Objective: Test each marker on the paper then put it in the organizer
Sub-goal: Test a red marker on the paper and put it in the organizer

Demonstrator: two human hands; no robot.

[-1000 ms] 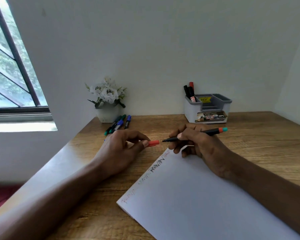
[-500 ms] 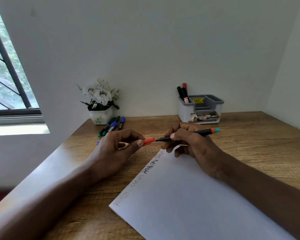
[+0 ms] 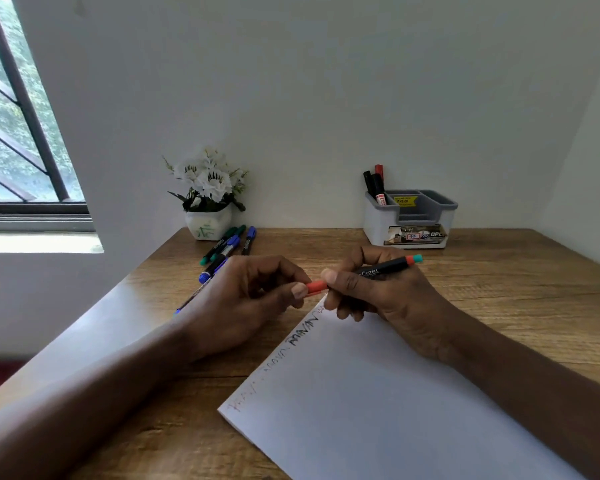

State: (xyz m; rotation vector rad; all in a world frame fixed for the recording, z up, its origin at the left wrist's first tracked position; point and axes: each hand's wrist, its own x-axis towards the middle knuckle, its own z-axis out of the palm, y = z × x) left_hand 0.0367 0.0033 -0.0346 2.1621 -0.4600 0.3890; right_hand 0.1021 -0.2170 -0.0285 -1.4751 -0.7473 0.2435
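Observation:
My right hand (image 3: 385,299) grips a black marker (image 3: 385,268) with an orange and teal end, held level above the top corner of the white paper (image 3: 378,403). My left hand (image 3: 243,299) pinches the marker's orange cap (image 3: 316,287), which sits on the marker's tip. The paper carries scribbles in several colours along its left edge. A grey and white organizer (image 3: 413,220) stands at the back of the desk with a red and two black markers (image 3: 376,185) in its left compartment. Several blue and green markers (image 3: 227,245) lie behind my left hand.
A white pot of white flowers (image 3: 207,199) stands at the back left, beside the loose markers. The wooden desk (image 3: 499,282) meets white walls at the back and right. A barred window (image 3: 18,133) is on the left.
The cap and the marker tip, apart a second ago, have come together. My left hand has pushed the orange cap onto the tip.

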